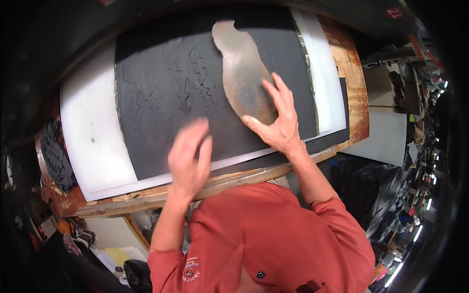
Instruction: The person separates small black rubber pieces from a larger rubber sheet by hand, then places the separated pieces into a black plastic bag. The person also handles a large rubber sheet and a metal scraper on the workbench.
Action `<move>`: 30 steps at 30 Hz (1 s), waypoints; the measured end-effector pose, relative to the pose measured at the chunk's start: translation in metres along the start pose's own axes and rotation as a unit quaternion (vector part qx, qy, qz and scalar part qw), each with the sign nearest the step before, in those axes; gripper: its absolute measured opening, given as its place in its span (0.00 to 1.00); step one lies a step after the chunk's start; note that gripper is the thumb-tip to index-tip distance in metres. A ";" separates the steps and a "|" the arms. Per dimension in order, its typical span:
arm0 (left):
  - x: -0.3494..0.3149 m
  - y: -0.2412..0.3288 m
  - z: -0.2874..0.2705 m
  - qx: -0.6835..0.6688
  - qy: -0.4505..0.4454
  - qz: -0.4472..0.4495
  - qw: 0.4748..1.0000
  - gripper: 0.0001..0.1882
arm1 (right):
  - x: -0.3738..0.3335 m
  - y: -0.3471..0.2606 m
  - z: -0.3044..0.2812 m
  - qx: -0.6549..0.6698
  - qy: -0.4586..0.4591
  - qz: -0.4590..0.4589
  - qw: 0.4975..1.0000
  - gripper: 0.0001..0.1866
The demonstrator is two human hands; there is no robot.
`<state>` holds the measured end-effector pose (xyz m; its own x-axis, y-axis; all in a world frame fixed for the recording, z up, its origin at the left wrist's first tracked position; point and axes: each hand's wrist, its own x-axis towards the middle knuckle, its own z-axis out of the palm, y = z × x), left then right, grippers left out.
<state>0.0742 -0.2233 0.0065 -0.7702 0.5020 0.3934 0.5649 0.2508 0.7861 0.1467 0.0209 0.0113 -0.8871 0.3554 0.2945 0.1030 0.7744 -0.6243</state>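
Observation:
A long, sole-shaped plate point(242, 63) with a worn metallic look and a notch at its far end lies on a black sheet point(156, 73). My right hand point(281, 117) spans the plate's near end, thumb on its left edge and fingers along its right edge. Over the sheet's near part, my left hand point(189, 154) is blurred by motion; thumb and fingers stand apart and nothing shows between them. Jagged cut lines or creases mark the sheet left of the plate.
Beneath the sheet lies a white board point(93, 141) on a worn wooden bench point(354, 83). A dark machine part point(205, 17) spans the far side. Black scrap point(56, 151) sits at the bench's left end. Stacked black material point(364, 190) stands at the right, below bench height.

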 end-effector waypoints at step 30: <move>-0.046 0.022 0.036 0.294 0.135 0.065 0.944 0.17 | -0.049 0.093 -0.132 0.101 0.242 0.042 0.964 0.11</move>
<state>0.1327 -0.2110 -0.0120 -0.6861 0.3508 0.6374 0.6651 0.6574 0.3541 0.2597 0.1446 0.0344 -0.5607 0.6527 0.5095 0.0323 0.6321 -0.7742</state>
